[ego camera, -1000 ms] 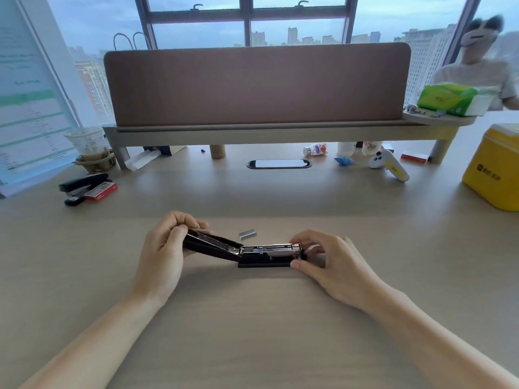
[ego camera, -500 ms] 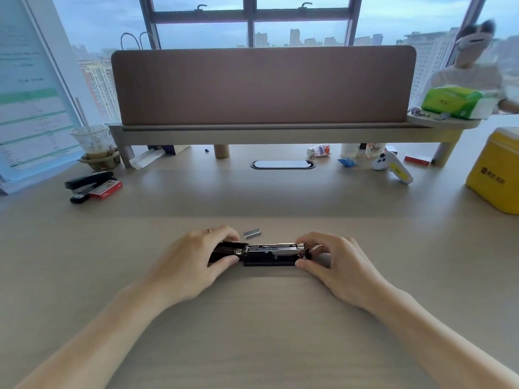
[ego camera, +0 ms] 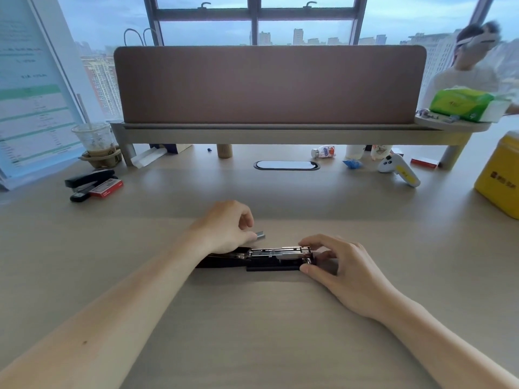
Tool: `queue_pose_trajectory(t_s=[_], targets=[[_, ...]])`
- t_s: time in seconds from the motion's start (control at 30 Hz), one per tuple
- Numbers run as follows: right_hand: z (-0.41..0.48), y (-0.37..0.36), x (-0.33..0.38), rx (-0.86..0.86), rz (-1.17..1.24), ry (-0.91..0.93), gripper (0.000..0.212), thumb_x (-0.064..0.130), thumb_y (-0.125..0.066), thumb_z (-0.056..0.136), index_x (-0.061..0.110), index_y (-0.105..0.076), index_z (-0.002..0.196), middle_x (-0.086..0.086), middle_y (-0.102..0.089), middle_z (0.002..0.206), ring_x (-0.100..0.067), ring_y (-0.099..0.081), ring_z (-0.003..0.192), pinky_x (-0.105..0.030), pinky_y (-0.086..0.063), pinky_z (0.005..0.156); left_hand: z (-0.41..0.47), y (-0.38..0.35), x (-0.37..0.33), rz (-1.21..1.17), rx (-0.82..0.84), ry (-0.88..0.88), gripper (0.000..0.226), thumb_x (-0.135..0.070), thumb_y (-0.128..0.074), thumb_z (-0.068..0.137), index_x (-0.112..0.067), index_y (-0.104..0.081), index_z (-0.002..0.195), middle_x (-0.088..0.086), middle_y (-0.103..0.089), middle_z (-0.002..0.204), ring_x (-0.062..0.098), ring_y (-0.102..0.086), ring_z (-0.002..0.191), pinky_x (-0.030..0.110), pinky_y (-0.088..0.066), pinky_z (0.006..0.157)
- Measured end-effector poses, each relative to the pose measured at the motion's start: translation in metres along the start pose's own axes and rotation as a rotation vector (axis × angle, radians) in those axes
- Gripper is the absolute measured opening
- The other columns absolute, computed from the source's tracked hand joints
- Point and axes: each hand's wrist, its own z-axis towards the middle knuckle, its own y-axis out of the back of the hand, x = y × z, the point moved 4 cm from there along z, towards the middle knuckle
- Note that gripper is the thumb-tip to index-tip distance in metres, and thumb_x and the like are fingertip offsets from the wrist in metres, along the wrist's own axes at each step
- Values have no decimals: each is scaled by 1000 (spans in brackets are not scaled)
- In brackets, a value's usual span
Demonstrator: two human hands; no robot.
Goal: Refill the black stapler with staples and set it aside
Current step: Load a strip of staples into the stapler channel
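Left hand: the left hand (ego camera: 224,227) reached over the rear of the stapler, fingers curled inward with thumb and forefinger closed on a short strip of staples (ego camera: 260,235).
Staples: the strip lay low against the desk (ego camera: 252,318), just beyond the stapler, sticking out to the right of the left fingertips; whether it was lifted clear of the wood could not be told.
Right hand: the right hand (ego camera: 341,266) pinched the front end of the black stapler (ego camera: 269,258), thumb against the near side of the base and forefinger curled over the top of the metal rail.
Black stapler: it lay flat on the desk between the two hands, opened out, its silver magazine exposed just left of the right fingertips; its black cover ran under the left wrist.
Far from the fingers, left: a second black stapler (ego camera: 88,179) sat touching a red staple box (ego camera: 106,188), well apart from the left hand.
Far from the fingers, right: a yellow box (ego camera: 500,175) stood at the desk's edge, well beyond the right hand.
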Motion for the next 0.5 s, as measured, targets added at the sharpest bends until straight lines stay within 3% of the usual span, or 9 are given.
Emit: queue_pose_trajectory(t_s=[0.17, 0.27, 0.4, 0.5], targets=[[0, -1, -1, -2, 45, -51, 34, 32, -86, 83, 36, -73, 114, 16, -75, 103, 0, -74, 88, -3, -44, 74, 12, -9, -8, 28, 33, -45, 12, -18, -82, 83, -19, -77, 93, -5, -76, 89, 14, -69, 82, 24, -48, 71], [0, 0, -5, -21, 135, -118, 30, 29, -85, 85, 35, -75, 113, 15, -76, 108, 1, -76, 88, -4, -49, 79, 10, -10, -9, 14, 1, -77, 11, -18, -80, 87, -18, -75, 97, -5, -75, 90, 14, -68, 82, 20, -46, 66], [7, 6, -5, -135, 294, -189, 15, 25, -77, 93, 35, -78, 104, 18, -80, 99, 0, -75, 89, -13, -55, 80, 0, -1, -20, -67, -81, -176, 13, -17, -76, 93, -19, -77, 106, -7, -74, 96, 9, -68, 81, 8, -45, 68], [25, 10, 1, -165, 338, -221, 10, 37, -69, 96, 34, -78, 98, 14, -82, 92, -6, -76, 84, -31, -61, 82, -10, 8, -41, -108, -139, -325, 16, -15, -75, 93, -20, -79, 108, -6, -75, 101, 10, -69, 89, 14, -50, 78]])
